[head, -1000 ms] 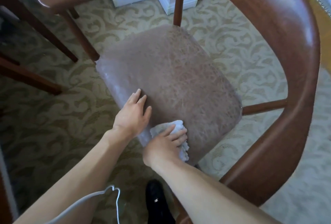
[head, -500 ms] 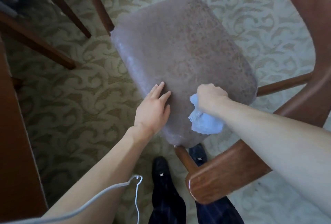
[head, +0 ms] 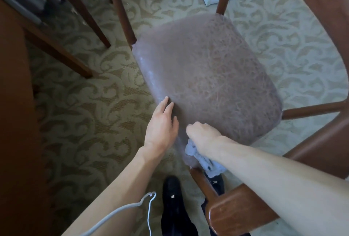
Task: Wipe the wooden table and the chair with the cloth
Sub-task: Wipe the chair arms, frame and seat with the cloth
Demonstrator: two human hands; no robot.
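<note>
Bunched under the right hand, the pale blue cloth sits at the near corner of the chair seat, its loose end hanging over the seat's edge just above the wooden armrest. That hand's fingers curl down around the cloth. The left hand lies flat just beside it, fingers straight and together, resting on the seat's left edge and holding nothing. The chair's curved wooden back sweeps round on the right. Patterned carpet spreads beneath, the dark wooden desk rises at the left, and a white cable dangles near black shoes.
</note>
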